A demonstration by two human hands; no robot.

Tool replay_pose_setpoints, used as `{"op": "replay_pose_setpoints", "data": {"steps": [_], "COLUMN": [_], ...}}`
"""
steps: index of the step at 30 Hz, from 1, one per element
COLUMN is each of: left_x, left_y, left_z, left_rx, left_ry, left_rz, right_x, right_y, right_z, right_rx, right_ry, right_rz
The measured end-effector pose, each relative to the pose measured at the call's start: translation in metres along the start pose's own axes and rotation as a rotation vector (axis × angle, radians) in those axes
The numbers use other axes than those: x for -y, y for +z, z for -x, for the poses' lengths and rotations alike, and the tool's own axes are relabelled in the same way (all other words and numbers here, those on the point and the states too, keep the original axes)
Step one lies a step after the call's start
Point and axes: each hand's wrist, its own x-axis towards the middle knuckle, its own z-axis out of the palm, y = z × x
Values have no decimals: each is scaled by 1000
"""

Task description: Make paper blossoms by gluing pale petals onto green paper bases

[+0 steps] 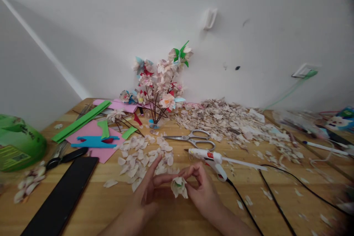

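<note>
My right hand (201,188) pinches a small white handmade flower (179,186) with a pale green centre, just above the table. My left hand (148,188) is beside it, fingers apart, one stretched across to the flower and the right fingertips. Whether that finger presses on the flower I cannot tell. Just beyond the hands lie loose pale petal-like pieces (139,156). A white hot glue gun (206,155), with a glue stick at its back, rests on its side past my right hand. Behind it are metal scissors (190,139), blades pointing left.
Finished flowers (164,81) on thin stems stand against the wall. A heap of pale flakes (221,120) covers the table's back right. Left are a black phone (62,195), coloured paper (83,121) and a green container (22,143). A black cable (246,208) crosses the right side.
</note>
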Motion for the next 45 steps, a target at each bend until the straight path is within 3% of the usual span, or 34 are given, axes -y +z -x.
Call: {"op": "replay_pose_setpoints", "data": {"steps": [8, 11, 13, 16, 19, 21, 26, 37, 45], "left_x": [21, 23, 16, -9, -38, -49, -51, -48, -52], "left_y": [-24, -29, -31, -29, -23, -20, -22, -29, -25], "left_z": [-7, -8, -8, -10, -11, -12, -14, -14, -18], "left_rx": [84, 59, -32, -270, -505, -599, -704, -690, -757], "left_ry": [-75, -77, -22, 100, 165, 186, 213, 251, 242], "left_rz": [142, 160, 166, 157, 78, 13, -115, -200, -175], "right_x": [2, 4, 6, 10, 11, 10, 10, 22, 22], "right_y": [-5, -7, -9, -10, -7, -4, 0, -8, -7], "right_z": [0, 1, 2, 3, 3, 3, 4, 4, 1], "right_rx": [-16, -3, 25, 138, 254, 303, 377, 431, 348], "right_ry": [-53, -79, -122, -162, -152, -130, -56, -19, 156], "right_rz": [220, 293, 344, 442, 536, 558, 493, 373, -36]}}
